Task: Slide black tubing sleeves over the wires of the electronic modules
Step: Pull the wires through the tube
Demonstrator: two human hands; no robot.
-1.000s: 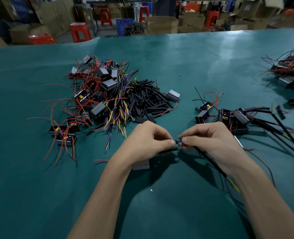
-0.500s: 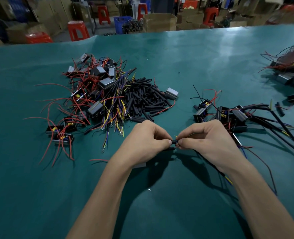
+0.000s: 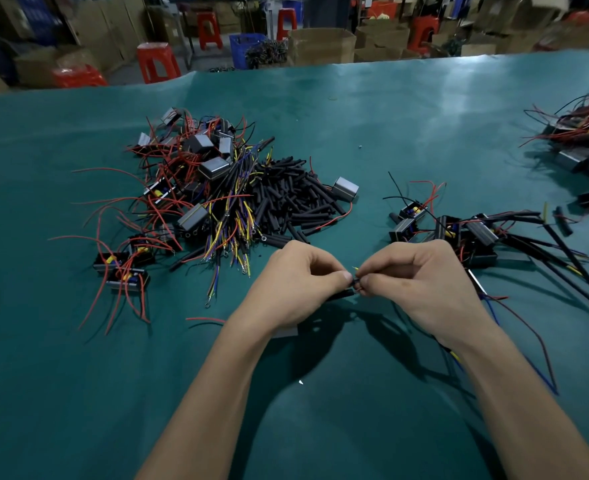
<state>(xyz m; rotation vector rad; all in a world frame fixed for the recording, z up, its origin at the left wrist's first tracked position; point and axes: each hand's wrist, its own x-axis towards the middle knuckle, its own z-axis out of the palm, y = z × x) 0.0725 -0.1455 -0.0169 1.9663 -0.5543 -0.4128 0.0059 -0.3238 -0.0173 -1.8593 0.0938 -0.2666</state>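
Far left on the green table (image 3: 78, 393) there's a big tangle of modules (image 3: 196, 174), too many to count properly, I can make out maybe ten little boxes, with red, yellow and blue wires sticking out everywhere. Right next to it, touching, is a heap of loose black sleeves (image 3: 286, 202), dozens easily, with one lone module (image 3: 345, 188) sitting at its right edge.

Front and center, two hands. The left hand (image 3: 296, 285) has its fingers curled and pinches a short black sleeve (image 3: 341, 294) between thumb and fingertips, just above the table. The right hand (image 3: 421, 282) is fingertip to fingertip with it and pinches the wires (image 3: 355, 269) at the sleeve's mouth, one yellow tip poking up between the two hands. More wires trail back under the right wrist.

Behind the right hand is a small cluster of about five modules (image 3: 459, 233) with sleeves already on. Far right edge has another pile (image 3: 584, 140), partly cut off, can't count that one.
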